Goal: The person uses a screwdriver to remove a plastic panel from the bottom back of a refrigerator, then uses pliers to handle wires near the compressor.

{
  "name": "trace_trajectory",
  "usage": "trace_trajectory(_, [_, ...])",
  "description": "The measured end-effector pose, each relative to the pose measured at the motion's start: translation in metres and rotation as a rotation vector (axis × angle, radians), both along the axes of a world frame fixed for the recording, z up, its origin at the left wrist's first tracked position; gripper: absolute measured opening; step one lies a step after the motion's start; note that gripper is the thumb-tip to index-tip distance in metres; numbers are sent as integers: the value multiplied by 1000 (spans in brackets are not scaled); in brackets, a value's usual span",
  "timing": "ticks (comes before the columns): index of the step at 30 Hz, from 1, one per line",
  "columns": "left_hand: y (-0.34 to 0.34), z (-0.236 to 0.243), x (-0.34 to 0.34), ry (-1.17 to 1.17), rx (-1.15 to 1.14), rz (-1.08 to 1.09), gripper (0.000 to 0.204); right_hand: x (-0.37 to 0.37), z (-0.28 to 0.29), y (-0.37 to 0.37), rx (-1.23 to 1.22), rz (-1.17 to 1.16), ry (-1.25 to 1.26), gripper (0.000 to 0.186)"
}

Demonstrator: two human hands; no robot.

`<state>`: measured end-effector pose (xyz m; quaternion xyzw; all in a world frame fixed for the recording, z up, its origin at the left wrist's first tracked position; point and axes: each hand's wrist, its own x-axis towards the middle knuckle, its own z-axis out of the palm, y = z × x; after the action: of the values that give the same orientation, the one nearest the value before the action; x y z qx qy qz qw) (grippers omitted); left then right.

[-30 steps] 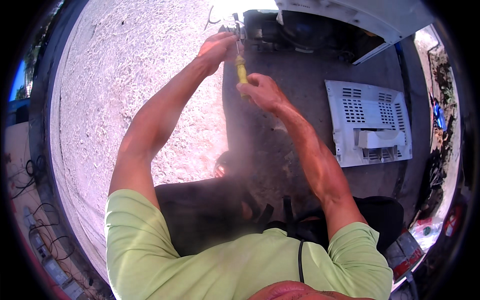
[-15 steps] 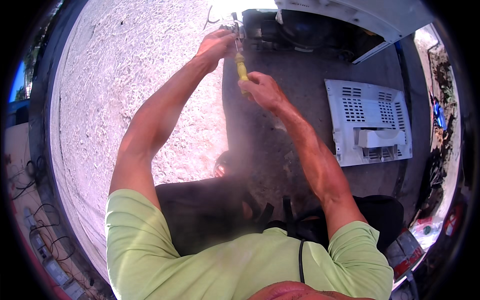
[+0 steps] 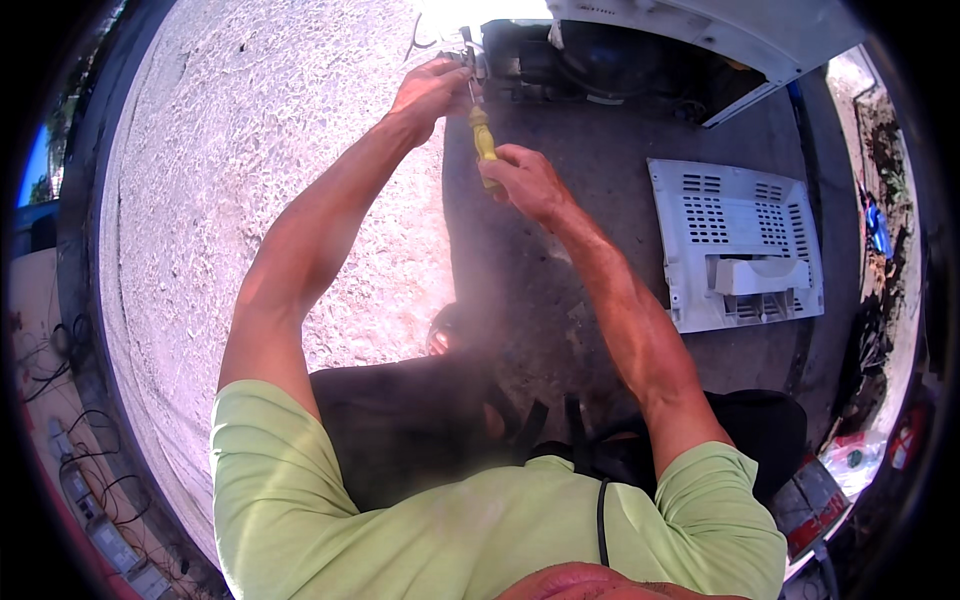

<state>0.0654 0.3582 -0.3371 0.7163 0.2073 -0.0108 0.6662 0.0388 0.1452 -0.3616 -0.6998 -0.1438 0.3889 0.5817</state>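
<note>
My right hand [image 3: 525, 180] is closed round the yellow handle of a screwdriver [image 3: 482, 135], whose metal shaft points up toward a small metal fitting [image 3: 474, 62] at the left corner of the white appliance [image 3: 700, 35]. My left hand [image 3: 430, 95] has its fingers closed at that fitting, beside the shaft; what exactly they grip is too small to make out. A thin dark wire [image 3: 420, 40] loops just left of the fitting. Behind the appliance's open lower part sits a black rounded compressor [image 3: 610, 65].
A white slotted panel [image 3: 710, 200] lies on the shaded concrete at right. Sunlit rough pavement [image 3: 230, 140] spans the left. Cables and power strips [image 3: 110, 540] lie at the far left edge. A plastic bag [image 3: 850, 460] and a red-marked box [image 3: 815, 510] are at lower right.
My hands and the screwdriver have shifted only very slightly upward over the last second; both grips look the same.
</note>
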Motion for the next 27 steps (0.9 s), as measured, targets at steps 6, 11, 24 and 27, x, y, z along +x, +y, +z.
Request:
trace_trajectory(6, [0,1,4,-2,81,30,25,-1,-8,1,179,-37,378,36])
trace_trajectory(11, [-3,4,7,47,170,36,28,-9,-22,-7,391,29,637,43])
trace_trajectory(24, [-6,7,6,93,40,18,44,-17,-16,11,133,-69,205,35])
trace_trajectory(27, [-4,8,5,91,46,0,45,-16,-9,3,376,-5,546,35])
